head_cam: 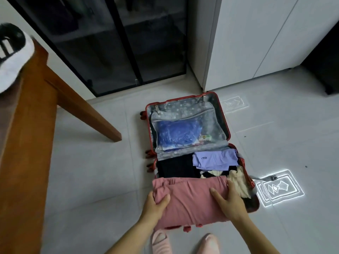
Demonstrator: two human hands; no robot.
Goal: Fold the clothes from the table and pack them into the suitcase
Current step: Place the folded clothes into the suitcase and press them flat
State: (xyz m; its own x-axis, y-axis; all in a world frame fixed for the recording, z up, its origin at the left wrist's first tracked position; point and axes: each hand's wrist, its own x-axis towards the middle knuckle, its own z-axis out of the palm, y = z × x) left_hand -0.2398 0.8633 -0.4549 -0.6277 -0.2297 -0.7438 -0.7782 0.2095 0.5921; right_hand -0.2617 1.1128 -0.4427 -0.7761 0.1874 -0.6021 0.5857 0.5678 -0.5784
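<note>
While the left hand (157, 202) grips the pink garment (190, 197) and the right hand (229, 200) presses it flat, loose folds may overhang the suitcase (228, 129) at the near rim.

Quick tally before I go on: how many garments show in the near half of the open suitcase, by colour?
pink garment: 1
black garment: 1
lavender garment: 1
cream garment: 1
Total: 4 in the near half of the suitcase; anything buried under them cannot be seen.
</note>
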